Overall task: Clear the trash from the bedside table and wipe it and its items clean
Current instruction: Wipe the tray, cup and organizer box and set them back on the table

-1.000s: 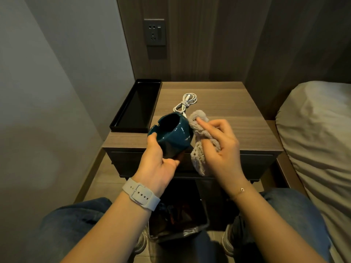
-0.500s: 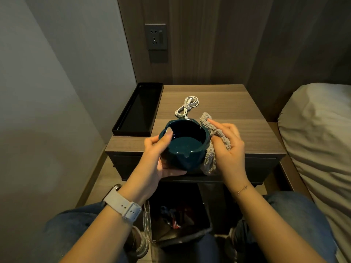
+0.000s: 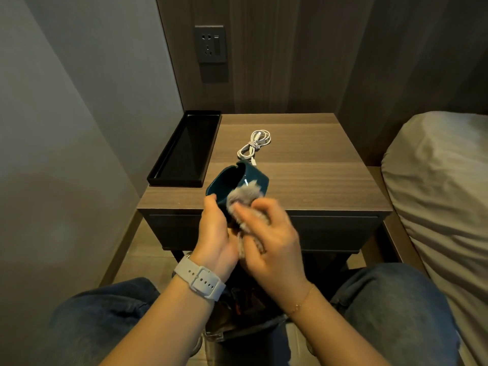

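My left hand (image 3: 215, 233) grips a dark teal ceramic ashtray (image 3: 232, 182), tilted on its side with the opening facing left, above the front edge of the wooden bedside table (image 3: 317, 180). My right hand (image 3: 272, 241), blurred by motion, holds a grey fluffy cloth (image 3: 244, 199) pressed against the ashtray's outer wall. A coiled white charging cable (image 3: 254, 146) lies on the table behind the ashtray.
A black rectangular tray (image 3: 184, 149) sits along the table's left edge beside the grey wall. A trash bin (image 3: 237, 313) with a clear liner stands between my knees under the table front. The bed (image 3: 435, 194) is on the right; a wall socket (image 3: 210, 44) is above.
The ashtray has been turned from upright onto its side, opening to the left. My right hand with the cloth has moved from its right side to its outer wall, lower and closer to me.
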`<state>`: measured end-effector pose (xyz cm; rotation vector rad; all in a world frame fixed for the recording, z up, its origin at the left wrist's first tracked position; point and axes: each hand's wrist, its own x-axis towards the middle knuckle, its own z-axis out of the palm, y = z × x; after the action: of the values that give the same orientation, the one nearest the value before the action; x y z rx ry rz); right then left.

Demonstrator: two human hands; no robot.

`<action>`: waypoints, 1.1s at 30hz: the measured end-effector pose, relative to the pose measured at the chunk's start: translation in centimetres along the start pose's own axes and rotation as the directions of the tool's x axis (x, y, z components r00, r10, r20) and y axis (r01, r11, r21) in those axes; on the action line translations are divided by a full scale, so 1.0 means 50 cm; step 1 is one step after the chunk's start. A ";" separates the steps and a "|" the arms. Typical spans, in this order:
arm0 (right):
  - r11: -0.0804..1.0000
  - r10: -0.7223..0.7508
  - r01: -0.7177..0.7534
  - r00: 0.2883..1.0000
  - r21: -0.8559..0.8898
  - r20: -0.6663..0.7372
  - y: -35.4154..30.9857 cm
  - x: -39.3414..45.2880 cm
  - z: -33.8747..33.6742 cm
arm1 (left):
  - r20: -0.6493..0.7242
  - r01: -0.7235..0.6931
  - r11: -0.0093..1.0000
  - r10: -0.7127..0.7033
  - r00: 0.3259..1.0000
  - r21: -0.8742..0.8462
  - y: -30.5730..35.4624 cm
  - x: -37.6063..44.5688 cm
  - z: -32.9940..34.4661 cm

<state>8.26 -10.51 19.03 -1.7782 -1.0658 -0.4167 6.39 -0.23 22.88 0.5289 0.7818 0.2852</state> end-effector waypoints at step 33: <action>0.757 -0.034 0.386 0.830 -0.527 0.557 -0.045 0.192 -0.062 | 0.433 -0.652 0.648 0.495 0.753 0.393 0.028 -0.010 -0.068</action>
<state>12.30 -8.34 28.29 -2.4588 -1.6768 -0.4826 3.51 1.90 21.94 1.3340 0.3622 0.5856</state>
